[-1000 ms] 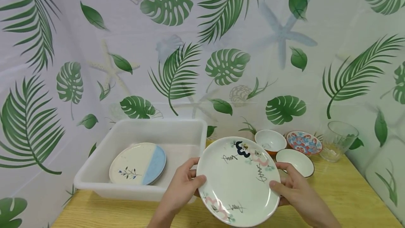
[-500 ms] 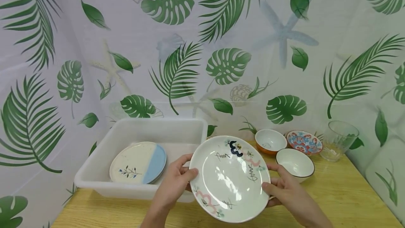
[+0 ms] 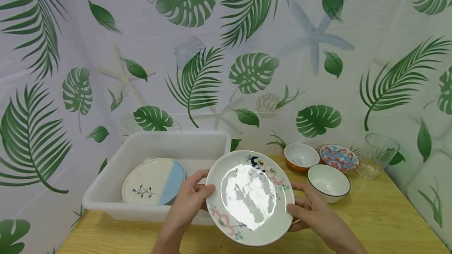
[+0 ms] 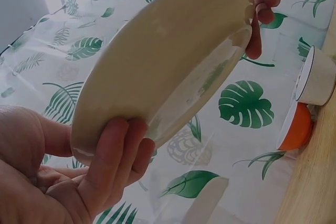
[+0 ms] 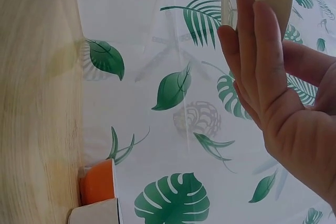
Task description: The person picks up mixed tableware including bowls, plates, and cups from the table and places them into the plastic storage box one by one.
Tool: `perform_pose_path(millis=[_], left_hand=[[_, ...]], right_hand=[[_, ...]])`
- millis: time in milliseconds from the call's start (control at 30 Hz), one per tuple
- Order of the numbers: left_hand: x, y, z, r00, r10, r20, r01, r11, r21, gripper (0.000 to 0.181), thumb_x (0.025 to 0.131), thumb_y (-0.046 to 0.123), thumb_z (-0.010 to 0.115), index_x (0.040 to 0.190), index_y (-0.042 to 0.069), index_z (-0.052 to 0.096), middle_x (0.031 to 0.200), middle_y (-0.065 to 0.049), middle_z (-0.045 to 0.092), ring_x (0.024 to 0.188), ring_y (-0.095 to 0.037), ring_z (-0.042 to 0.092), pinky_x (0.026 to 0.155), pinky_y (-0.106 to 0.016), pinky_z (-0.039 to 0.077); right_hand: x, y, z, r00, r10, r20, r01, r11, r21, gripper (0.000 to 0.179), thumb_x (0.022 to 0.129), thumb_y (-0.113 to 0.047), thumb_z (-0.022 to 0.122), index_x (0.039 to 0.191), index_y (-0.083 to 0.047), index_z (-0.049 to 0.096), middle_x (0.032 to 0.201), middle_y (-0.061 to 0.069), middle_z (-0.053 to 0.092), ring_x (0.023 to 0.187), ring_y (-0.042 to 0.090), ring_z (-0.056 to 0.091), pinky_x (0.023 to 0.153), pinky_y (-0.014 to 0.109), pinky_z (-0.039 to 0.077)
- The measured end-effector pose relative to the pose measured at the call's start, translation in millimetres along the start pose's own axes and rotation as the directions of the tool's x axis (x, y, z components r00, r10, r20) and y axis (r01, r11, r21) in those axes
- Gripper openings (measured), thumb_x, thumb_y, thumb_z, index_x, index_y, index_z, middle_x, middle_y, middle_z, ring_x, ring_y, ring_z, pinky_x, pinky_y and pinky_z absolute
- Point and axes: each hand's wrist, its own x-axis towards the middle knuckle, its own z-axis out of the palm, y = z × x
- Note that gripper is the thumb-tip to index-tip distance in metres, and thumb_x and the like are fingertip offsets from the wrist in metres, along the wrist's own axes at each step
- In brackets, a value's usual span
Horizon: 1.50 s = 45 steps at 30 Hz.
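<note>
Both hands hold a white plate (image 3: 250, 199) with painted flowers and dark script, tilted up above the table. My left hand (image 3: 190, 199) grips its left rim, thumb on the face and fingers behind. On the opposite rim my right hand (image 3: 310, 211) pinches it the same way. From the left wrist view, the fingers (image 4: 113, 156) press against the plate's plain underside (image 4: 163, 51). The right wrist view has the right hand's fingers (image 5: 268, 51) lying along the underside. A bright glare covers the middle of the plate's face.
A white plastic bin (image 3: 116, 209) at the left contains a cream-and-blue plate (image 3: 148, 179). At the right stand an orange-sided bowl (image 3: 301, 158), a red-and-blue patterned dish (image 3: 339, 158), a dark-rimmed white bowl (image 3: 328, 183) and a clear glass (image 3: 378, 156) on the wooden table (image 3: 388, 222).
Both hands have moved the plate left, toward the bin, and slightly up. Its tilt has shifted, and glare now spreads over its face. The bin and bowls stay in place.
</note>
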Motion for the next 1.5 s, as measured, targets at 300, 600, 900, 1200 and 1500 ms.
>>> perform_pose_path(millis=[300,600,900,1200,1500], left_hand=[[-3.5,5.4,-3.5,0.999,0.011,-0.031,-0.011,1.000,-0.004,0.045,0.096,0.006,0.056,0.140,-0.002,0.050,0.093,-0.024,0.072,0.066,-0.021,0.071,0.059,-0.035,0.059],[-4.8,9.2,-9.0,0.997,0.013,-0.071,-0.013,1.000,0.002,0.042,0.096,0.004,0.056,0.137,-0.002,0.053,0.089,-0.024,0.072,0.064,-0.022,0.070,0.058,-0.035,0.058],[-6.2,12.5,-19.1,0.993,0.031,-0.116,-0.033,0.999,-0.014,0.041,0.096,0.004,0.055,0.137,-0.003,0.053,0.090,-0.024,0.072,0.065,-0.021,0.070,0.058,-0.034,0.058],[-12.8,15.7,-33.3,0.972,0.044,-0.229,-0.059,0.996,-0.061,0.039,0.096,0.000,0.054,0.135,0.000,0.056,0.082,-0.018,0.072,0.065,-0.022,0.070,0.057,-0.033,0.058],[-17.3,18.5,-55.4,0.951,0.058,-0.304,-0.081,0.995,-0.063,0.039,0.098,0.000,0.051,0.137,-0.002,0.053,0.085,-0.011,0.073,0.067,-0.016,0.070,0.059,-0.029,0.057]], right_hand=[[1.3,1.0,4.9,1.000,-0.011,0.018,0.011,1.000,-0.018,0.070,0.101,-0.007,0.053,0.152,0.005,0.007,0.120,0.023,0.066,0.087,0.028,0.072,0.073,0.043,0.060],[4.1,1.1,11.7,1.000,0.000,0.021,0.001,1.000,-0.027,0.070,0.101,-0.011,0.054,0.152,0.003,0.008,0.121,0.021,0.065,0.086,0.028,0.071,0.074,0.041,0.060],[12.8,0.1,23.0,0.999,-0.028,0.020,0.028,1.000,0.001,0.070,0.103,-0.011,0.052,0.154,0.003,0.007,0.121,0.021,0.066,0.083,0.027,0.071,0.072,0.039,0.060],[29.3,-8.4,40.8,1.000,-0.020,0.002,0.020,1.000,-0.013,0.063,0.104,-0.015,0.051,0.153,0.000,0.015,0.113,0.023,0.068,0.083,0.032,0.072,0.070,0.042,0.060],[47.2,-10.1,64.5,0.999,0.023,-0.026,-0.023,1.000,0.000,0.056,0.106,-0.023,0.047,0.154,-0.006,0.025,0.108,0.018,0.070,0.082,0.033,0.073,0.069,0.043,0.060]])
